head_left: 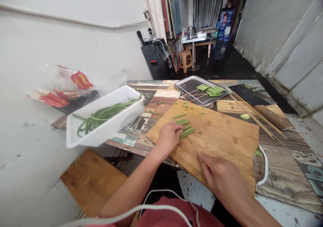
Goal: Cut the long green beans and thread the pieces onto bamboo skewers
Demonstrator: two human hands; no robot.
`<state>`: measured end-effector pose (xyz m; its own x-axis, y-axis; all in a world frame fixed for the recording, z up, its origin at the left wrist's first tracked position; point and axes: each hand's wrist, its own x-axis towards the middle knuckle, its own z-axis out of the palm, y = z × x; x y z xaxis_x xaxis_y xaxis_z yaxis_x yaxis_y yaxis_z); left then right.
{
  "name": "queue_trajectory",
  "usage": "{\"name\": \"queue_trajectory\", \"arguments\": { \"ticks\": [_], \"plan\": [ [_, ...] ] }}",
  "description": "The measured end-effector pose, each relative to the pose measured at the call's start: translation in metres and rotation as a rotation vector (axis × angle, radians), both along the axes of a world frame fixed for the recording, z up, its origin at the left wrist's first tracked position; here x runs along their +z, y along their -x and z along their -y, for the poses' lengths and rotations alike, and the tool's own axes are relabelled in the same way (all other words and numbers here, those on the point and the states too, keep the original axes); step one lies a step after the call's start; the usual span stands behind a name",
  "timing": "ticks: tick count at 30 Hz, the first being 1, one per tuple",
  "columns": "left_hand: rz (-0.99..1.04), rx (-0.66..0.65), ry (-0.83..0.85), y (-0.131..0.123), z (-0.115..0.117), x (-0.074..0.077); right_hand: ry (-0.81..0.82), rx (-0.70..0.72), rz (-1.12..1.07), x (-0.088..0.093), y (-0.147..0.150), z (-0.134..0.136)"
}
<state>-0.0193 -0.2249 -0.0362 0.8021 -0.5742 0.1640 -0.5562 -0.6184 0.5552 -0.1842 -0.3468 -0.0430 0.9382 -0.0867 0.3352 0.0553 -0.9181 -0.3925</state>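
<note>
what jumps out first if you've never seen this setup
The big wooden cutting board in the middle, where the left hand presses on cut green bean pieces while the right hand pushes a thin skewer toward them. At left, a white tub of long beans; behind, a metal tray with finished skewers.

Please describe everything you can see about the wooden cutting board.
The wooden cutting board is a light brown rectangle with visible grain. It lies flat and slanted on the patterned table. Short cut green bean pieces lie on its far left part. The left hand rests on them; the right hand rests on its near edge.
</note>
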Motion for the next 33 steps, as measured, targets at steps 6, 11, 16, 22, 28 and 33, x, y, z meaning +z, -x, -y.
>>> {"name": "queue_trajectory", "arguments": {
  "ticks": [6, 11, 16, 22, 28, 33],
  "plan": [
    [-0.017, -0.044, 0.013, -0.005, -0.001, -0.001, -0.009, 0.013, -0.043, -0.004, -0.005, -0.002],
    [0.136, -0.016, 0.051, 0.009, 0.001, -0.003, 0.024, -0.001, -0.039, -0.008, -0.006, -0.003],
    [0.389, 0.014, 0.043, 0.033, 0.002, -0.012, 0.066, -0.015, -0.084, -0.009, -0.004, -0.004],
    [0.41, 0.003, -0.087, 0.037, 0.008, -0.017, 0.113, -0.012, -0.069, -0.012, -0.004, -0.005],
    [0.243, 0.026, -0.138, 0.033, 0.009, -0.005, 0.132, 0.01, -0.097, -0.008, -0.004, -0.005],
    [0.182, -0.034, -0.054, 0.033, 0.007, -0.005, 0.144, -0.004, -0.197, 0.003, -0.013, -0.007]
  ]
}}
